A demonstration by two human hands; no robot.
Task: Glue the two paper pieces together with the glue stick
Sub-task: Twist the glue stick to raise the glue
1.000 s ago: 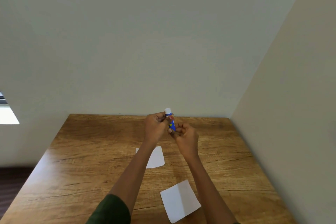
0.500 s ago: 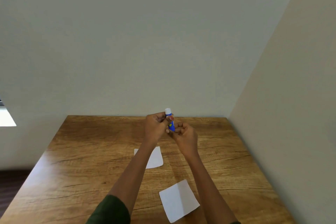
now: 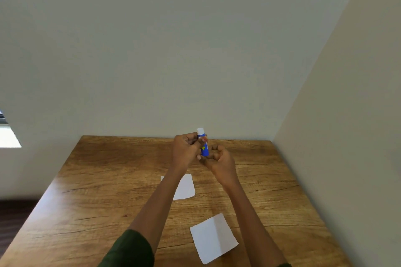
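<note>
I hold a blue glue stick [image 3: 204, 149] with a white cap upright above the far part of the table. My left hand [image 3: 186, 151] pinches its upper end near the cap. My right hand [image 3: 219, 159] cups and grips its lower end. Two white paper pieces lie flat on the wooden table [image 3: 91, 191]: one [image 3: 186, 186] under my left forearm, partly hidden by it, and a creased one [image 3: 213, 238] nearer to me, between my forearms.
The table stands in a corner, with a pale wall behind it and another wall along its right edge. A bright window [image 3: 8, 136] shows at the far left. Dark floor [image 3: 15, 214] lies beyond the table's left edge.
Both hands stay on the glue stick in nearly the same place. The fingers of my left hand have shifted slightly near the cap. The papers have not moved.
</note>
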